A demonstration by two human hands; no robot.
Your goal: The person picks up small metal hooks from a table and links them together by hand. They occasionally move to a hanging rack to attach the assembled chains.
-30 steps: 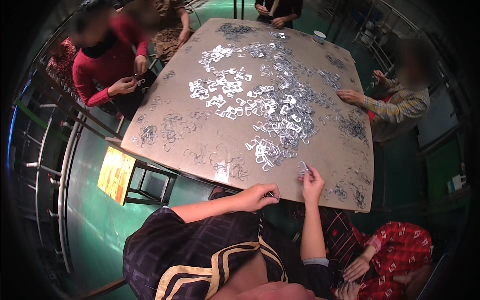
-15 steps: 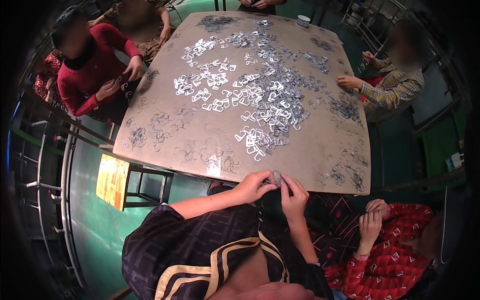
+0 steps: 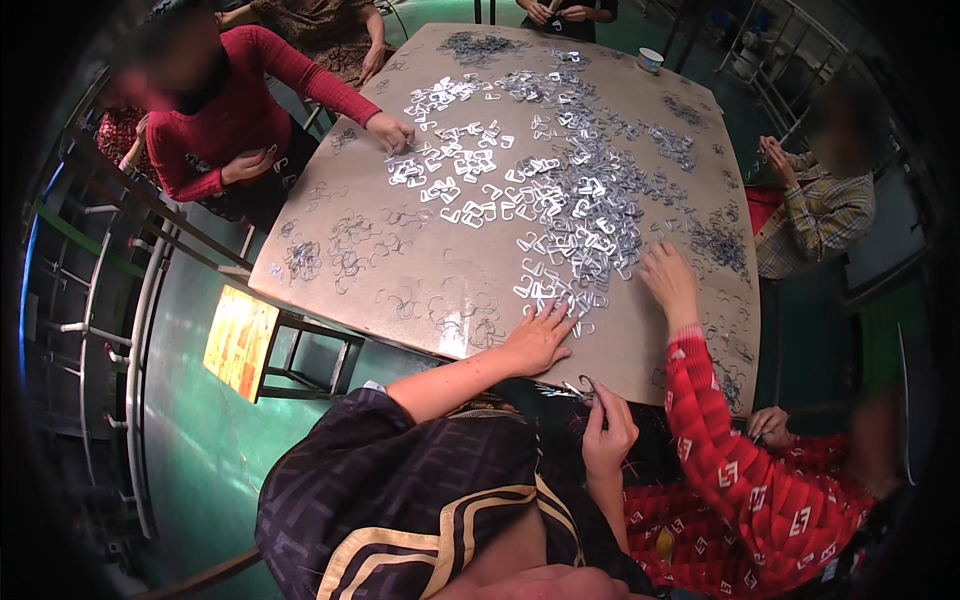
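My left hand (image 3: 540, 340) lies with its fingers stretched out at the near edge of a heap of flat silver metal hooks (image 3: 560, 205), touching some of them. Just off the table's near edge, my right hand (image 3: 608, 432) pinches a small dark curved metal hook (image 3: 586, 381) between thumb and fingertips. Thin silver pieces (image 3: 560, 391) show beside that hook; whether they are in the same pinch I cannot tell. Thin dark wire pieces (image 3: 480, 325) are scattered on the table left of my left hand.
A brown table (image 3: 400, 285) carries more wire piles. From the right, a co-worker's hand (image 3: 668, 275) in a red patterned sleeve reaches over it. A person in a red sweater (image 3: 320, 85) reaches in from the left. A wooden stool (image 3: 240, 340) stands at left; a white tub (image 3: 650, 60) sits far right.
My hands were together at the table edge and are now apart. The left has gone forward onto the heap; the right is lower. Both co-workers in red have reached onto the table.
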